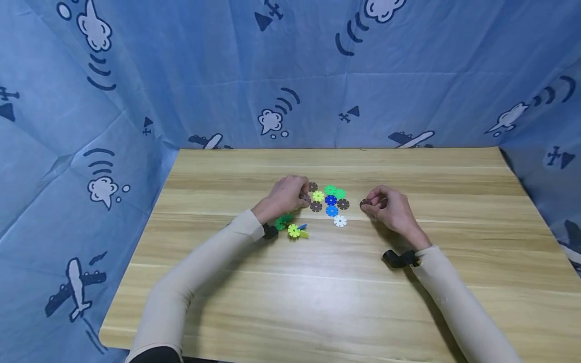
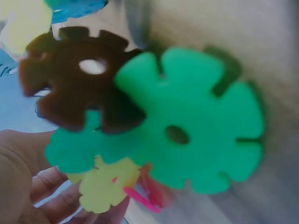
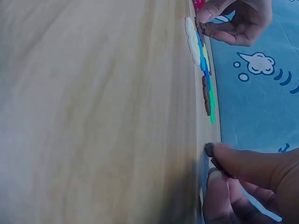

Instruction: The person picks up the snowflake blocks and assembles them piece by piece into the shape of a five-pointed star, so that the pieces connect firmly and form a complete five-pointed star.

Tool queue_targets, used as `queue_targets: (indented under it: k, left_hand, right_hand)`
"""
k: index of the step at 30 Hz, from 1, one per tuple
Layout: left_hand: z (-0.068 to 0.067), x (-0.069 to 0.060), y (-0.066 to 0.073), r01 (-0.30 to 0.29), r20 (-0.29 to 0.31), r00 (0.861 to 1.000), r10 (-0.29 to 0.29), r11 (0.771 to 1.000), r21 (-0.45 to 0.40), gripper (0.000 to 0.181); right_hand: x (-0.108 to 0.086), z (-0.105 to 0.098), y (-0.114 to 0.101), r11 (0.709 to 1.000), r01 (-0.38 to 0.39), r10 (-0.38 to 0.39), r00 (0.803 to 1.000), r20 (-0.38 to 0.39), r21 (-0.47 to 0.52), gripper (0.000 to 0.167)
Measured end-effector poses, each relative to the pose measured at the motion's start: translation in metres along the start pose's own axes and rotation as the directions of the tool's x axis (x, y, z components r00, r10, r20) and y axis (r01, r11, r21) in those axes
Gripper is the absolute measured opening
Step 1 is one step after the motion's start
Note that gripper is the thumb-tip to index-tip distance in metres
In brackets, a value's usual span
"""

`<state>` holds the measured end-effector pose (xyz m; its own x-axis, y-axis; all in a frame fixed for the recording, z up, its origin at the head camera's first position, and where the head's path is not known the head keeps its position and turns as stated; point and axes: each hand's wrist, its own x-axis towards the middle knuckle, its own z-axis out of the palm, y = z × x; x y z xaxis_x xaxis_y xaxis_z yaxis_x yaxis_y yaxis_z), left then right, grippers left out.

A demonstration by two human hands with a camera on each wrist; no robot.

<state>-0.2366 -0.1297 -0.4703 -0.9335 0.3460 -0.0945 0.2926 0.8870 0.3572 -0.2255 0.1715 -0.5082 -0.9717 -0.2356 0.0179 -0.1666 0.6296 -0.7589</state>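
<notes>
My left hand [image 1: 287, 194] pinches a brown notched plastic disc [image 1: 306, 198] at the left of a group of flat discs. In the right wrist view, this left hand [image 3: 245, 21] shows at the top. My right hand [image 1: 394, 207], to the right of the group, holds another brown disc [image 1: 365, 202] between thumb and fingers. Between the hands lie a yellow disc [image 1: 318, 196], a dark blue disc [image 1: 331, 200], a light blue disc [image 1: 332, 210], a white disc [image 1: 340, 221], two overlapping green ones and several more brown ones.
Close under my left wrist stand joined pieces, among them a green disc [image 1: 280, 223] and a yellow-green disc [image 1: 294, 231]. Large and blurred in the left wrist view are a green disc [image 2: 201, 126] and a brown disc [image 2: 77, 79]. A blue patterned cloth [image 1: 308, 65] hangs behind the wooden table [image 1: 317, 302].
</notes>
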Motion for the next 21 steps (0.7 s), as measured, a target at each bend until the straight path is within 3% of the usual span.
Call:
queue_targets:
  k: [6, 12, 21]
  left_hand:
    - [0.004, -0.002, -0.003, -0.026, -0.058, 0.998, 0.020, 0.995, -0.097, 0.022]
    - [0.009, -0.005, -0.009, -0.045, -0.125, 0.992, 0.015, 0.970, -0.241, 0.012]
    - [0.004, -0.014, -0.007, -0.148, -0.263, 0.963, 0.066, 0.941, -0.304, 0.009]
  right_hand:
    - [0.000, 0.000, -0.001, 0.999, 0.044, -0.044, 0.999, -0.020, 0.000, 0.018]
    - [0.000, 0.001, -0.004, 0.998, 0.067, -0.066, 0.997, -0.049, 0.011, 0.020]
    - [-0.004, 0.004, -0.017, 0.991, 0.103, -0.099, 0.994, -0.045, 0.086, 0.020]
